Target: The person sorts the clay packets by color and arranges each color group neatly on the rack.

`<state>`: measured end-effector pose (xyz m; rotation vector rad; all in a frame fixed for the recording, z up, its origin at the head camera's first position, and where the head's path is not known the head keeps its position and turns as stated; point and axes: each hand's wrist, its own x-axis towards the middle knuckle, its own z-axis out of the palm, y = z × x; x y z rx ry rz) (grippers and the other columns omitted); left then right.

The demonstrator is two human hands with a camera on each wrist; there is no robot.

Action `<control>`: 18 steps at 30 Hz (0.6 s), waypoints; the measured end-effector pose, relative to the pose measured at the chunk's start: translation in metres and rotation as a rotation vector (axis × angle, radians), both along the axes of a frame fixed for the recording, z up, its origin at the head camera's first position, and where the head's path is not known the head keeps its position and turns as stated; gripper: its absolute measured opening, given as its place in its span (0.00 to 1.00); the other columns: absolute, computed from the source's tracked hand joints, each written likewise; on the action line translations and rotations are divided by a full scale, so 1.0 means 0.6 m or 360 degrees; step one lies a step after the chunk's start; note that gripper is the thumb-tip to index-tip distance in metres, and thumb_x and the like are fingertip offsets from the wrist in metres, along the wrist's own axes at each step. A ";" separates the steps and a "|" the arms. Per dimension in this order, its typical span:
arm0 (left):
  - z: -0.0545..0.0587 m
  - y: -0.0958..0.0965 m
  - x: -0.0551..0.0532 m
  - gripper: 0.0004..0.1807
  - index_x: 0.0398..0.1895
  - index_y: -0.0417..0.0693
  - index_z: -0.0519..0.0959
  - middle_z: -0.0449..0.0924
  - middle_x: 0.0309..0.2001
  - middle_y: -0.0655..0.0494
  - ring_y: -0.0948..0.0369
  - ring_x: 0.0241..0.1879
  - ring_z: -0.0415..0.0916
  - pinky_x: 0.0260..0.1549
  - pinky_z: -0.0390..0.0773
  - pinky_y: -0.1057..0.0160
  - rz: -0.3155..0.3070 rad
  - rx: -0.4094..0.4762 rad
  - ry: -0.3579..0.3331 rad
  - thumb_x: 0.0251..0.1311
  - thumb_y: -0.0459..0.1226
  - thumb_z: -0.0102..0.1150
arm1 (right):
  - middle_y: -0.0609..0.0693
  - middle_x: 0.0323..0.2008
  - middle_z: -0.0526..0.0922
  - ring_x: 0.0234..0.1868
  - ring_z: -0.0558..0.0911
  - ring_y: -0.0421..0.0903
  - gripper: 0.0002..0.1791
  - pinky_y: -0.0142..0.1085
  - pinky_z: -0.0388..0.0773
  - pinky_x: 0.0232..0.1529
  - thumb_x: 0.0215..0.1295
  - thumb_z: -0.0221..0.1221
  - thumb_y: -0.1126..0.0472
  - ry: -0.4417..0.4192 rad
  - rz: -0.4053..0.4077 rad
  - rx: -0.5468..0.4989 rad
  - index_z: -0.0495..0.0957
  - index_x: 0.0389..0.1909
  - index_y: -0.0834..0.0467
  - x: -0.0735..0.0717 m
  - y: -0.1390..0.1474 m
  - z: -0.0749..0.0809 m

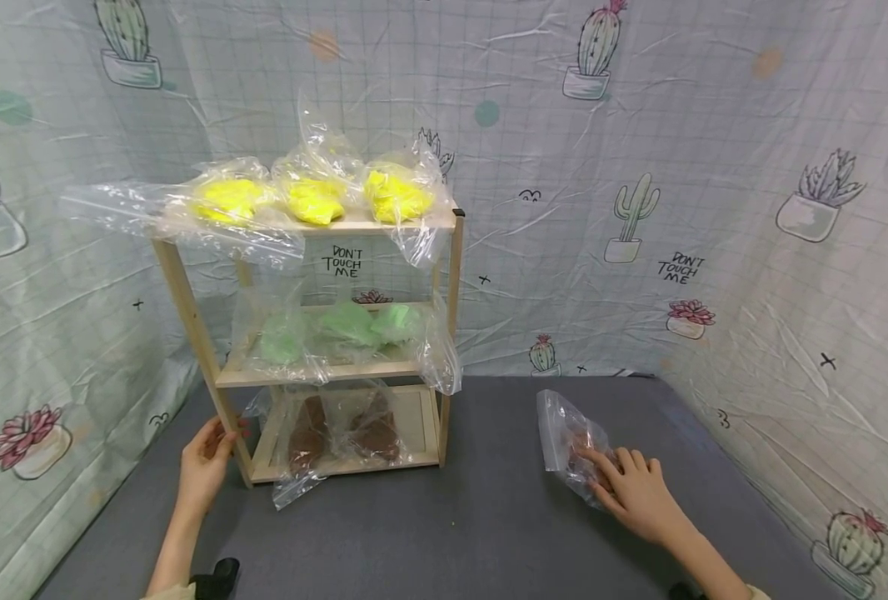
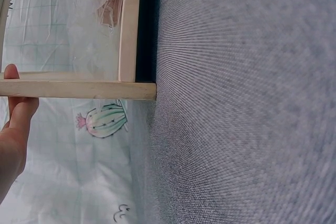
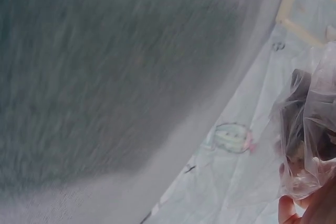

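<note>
A light wooden three-tier shelf [image 1: 449, 308] stands on the dark table. My left hand [image 1: 206, 461] grips its front left post [image 2: 79, 88], with fingers on both sides of the wood. Off to the shelf's right, my right hand [image 1: 639, 496] holds a clear zip bag [image 1: 555, 425] with something reddish-brown inside. In the right wrist view, the fingers [image 3: 287, 211] press against the crinkled plastic bag [image 3: 294, 124] and its dark contents. Two bags of brown pieces [image 1: 376, 435] lie on the lowest tier.
Clear bags of green material [image 1: 350, 323] fill the middle tier. Bags of yellow material [image 1: 315, 200] sit on top, some plastic hanging over the edge. A cactus-print curtain [image 1: 519, 142] encloses the grey table [image 1: 489, 533] at the back and sides.
</note>
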<state>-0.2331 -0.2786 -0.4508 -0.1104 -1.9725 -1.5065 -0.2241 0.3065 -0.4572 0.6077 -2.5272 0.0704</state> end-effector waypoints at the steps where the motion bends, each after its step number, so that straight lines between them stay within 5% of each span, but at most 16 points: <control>1: 0.000 0.000 0.000 0.13 0.48 0.49 0.73 0.76 0.35 0.77 0.79 0.34 0.75 0.31 0.71 0.81 -0.0001 0.0003 -0.0001 0.62 0.29 0.46 | 0.44 0.31 0.66 0.31 0.61 0.40 0.25 0.34 0.48 0.31 0.54 0.59 0.48 0.0012 0.0017 0.0002 0.68 0.55 0.40 0.003 -0.004 0.001; 11: -0.001 -0.002 -0.001 0.13 0.48 0.50 0.73 0.76 0.35 0.79 0.80 0.34 0.75 0.31 0.71 0.81 0.0019 -0.0006 -0.0010 0.62 0.29 0.45 | 0.44 0.35 0.67 0.36 0.62 0.40 0.24 0.36 0.51 0.33 0.54 0.58 0.47 0.0122 0.0223 0.0009 0.69 0.54 0.38 0.027 -0.045 0.009; 15: -0.002 -0.002 -0.001 0.13 0.50 0.44 0.72 0.75 0.35 0.79 0.80 0.34 0.75 0.31 0.71 0.81 0.0037 -0.0020 -0.0044 0.63 0.30 0.45 | 0.46 0.36 0.68 0.36 0.62 0.41 0.19 0.36 0.51 0.34 0.64 0.44 0.41 0.0206 0.0352 0.0000 0.69 0.54 0.39 0.035 -0.064 0.013; 16: -0.017 -0.016 -0.012 0.13 0.50 0.43 0.72 0.77 0.37 0.76 0.77 0.36 0.76 0.33 0.72 0.79 -0.0063 0.0029 0.0011 0.63 0.31 0.45 | 0.46 0.36 0.68 0.36 0.62 0.41 0.20 0.36 0.51 0.34 0.66 0.40 0.40 0.0231 0.0385 -0.0003 0.69 0.54 0.39 0.037 -0.069 0.014; 18: -0.019 -0.017 -0.013 0.14 0.51 0.39 0.71 0.76 0.37 0.77 0.77 0.36 0.76 0.33 0.72 0.79 -0.0048 0.0006 0.0004 0.63 0.32 0.45 | 0.47 0.37 0.68 0.36 0.61 0.41 0.22 0.36 0.51 0.34 0.67 0.34 0.39 0.0271 0.0440 -0.0004 0.69 0.54 0.39 0.040 -0.080 0.016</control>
